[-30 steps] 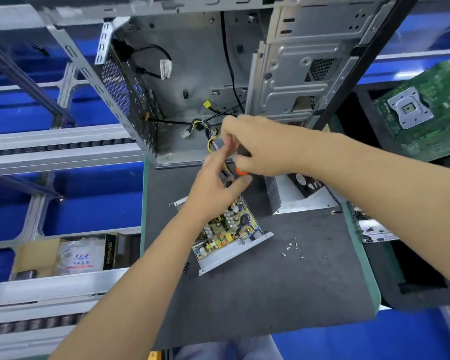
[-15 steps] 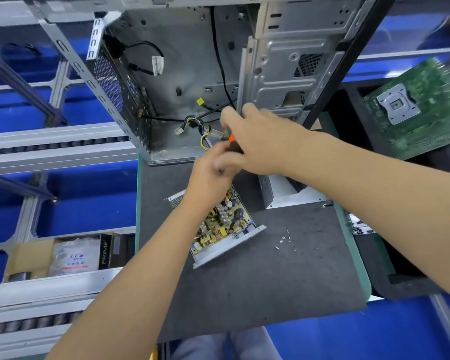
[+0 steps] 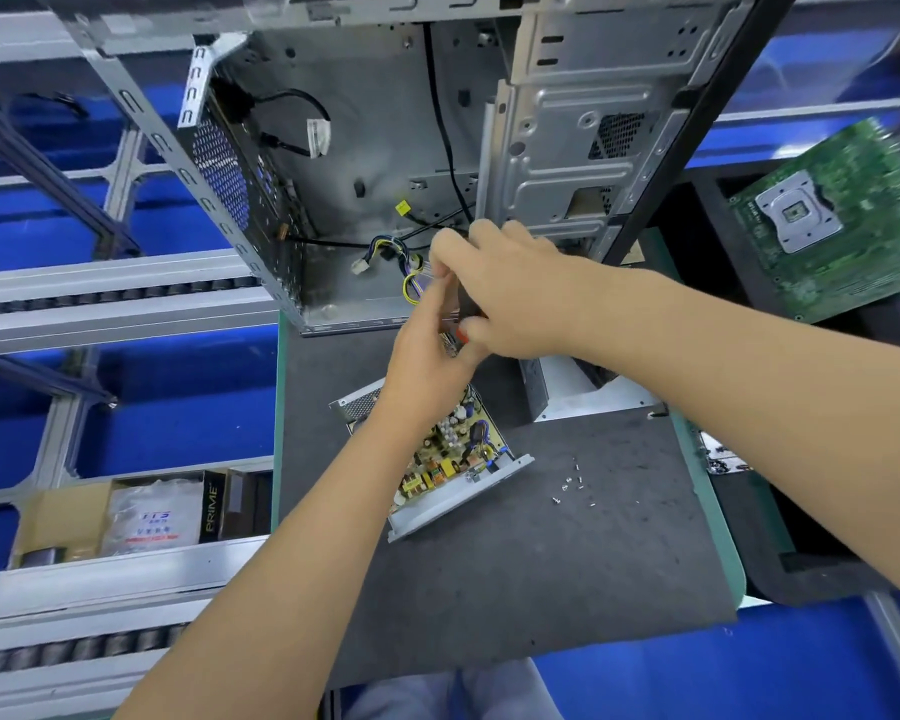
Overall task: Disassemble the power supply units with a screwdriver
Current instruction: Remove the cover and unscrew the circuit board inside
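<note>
Centre of the frame: both hands meet just above the open power supply unit [image 3: 450,459], which lies tilted on the grey mat [image 3: 567,574] with its yellow circuit board exposed and its metal base edge toward the lower right. The right hand [image 3: 510,293] is curled round a screwdriver [image 3: 463,332] — only a bit of orange-and-black handle shows between the fingers. The left hand [image 3: 427,366] reaches up from the lower left, fingertips raised against the wire bundle [image 3: 411,283] of yellow, black and blue leads; whether it actually pinches the wires or only touches them, cannot tell, right hand covers that spot. Wires run back into the open computer case [image 3: 385,148] standing at the top of the frame. A white metal cover [image 3: 567,387] sits right of centre on the mat, partly under the right forearm. Loose screws [image 3: 572,483] are scattered on the mat right of the unit. Green motherboard [image 3: 842,220] at upper right — cardboard box [image 3: 74,517] with a bag in it at lower left.
</note>
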Demonstrator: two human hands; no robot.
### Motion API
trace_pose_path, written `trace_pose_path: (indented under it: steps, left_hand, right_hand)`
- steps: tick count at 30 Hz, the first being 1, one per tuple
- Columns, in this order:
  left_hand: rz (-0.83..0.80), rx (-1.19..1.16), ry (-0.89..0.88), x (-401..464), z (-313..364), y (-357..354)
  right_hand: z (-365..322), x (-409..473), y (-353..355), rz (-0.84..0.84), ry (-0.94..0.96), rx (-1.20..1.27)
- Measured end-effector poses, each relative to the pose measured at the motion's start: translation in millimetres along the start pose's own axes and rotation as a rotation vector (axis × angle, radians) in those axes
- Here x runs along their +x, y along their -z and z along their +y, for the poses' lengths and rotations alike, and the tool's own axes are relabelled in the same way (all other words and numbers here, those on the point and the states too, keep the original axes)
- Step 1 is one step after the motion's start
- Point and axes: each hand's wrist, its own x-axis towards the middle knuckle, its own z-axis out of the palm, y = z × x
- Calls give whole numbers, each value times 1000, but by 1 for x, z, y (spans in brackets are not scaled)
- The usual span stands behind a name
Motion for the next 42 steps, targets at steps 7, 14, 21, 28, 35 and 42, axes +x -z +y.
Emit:
trace_pose_path:
  steps: [7, 14, 21, 28, 35, 42]
  left_hand:
    - [79, 11, 4, 6, 2, -5]
    - [93, -14, 12, 5, 1, -3]
    - [-54, -22, -4, 3, 0, -3]
    - [13, 72, -33, 14, 8, -3]
    - [-33, 109, -6, 14, -2, 5]
    - [-143, 137, 68, 9, -8, 5]
  right_hand:
    - [-1, 4, -1, 69, -28, -135]
    - [1, 1, -2, 77, -76, 157]
    - [6, 2, 4, 18, 39, 46]
    - [7, 5, 2, 101, -46, -148]
    - [9, 5, 1, 11, -112, -8]
    - [11, 3, 3, -31, 61, 99]
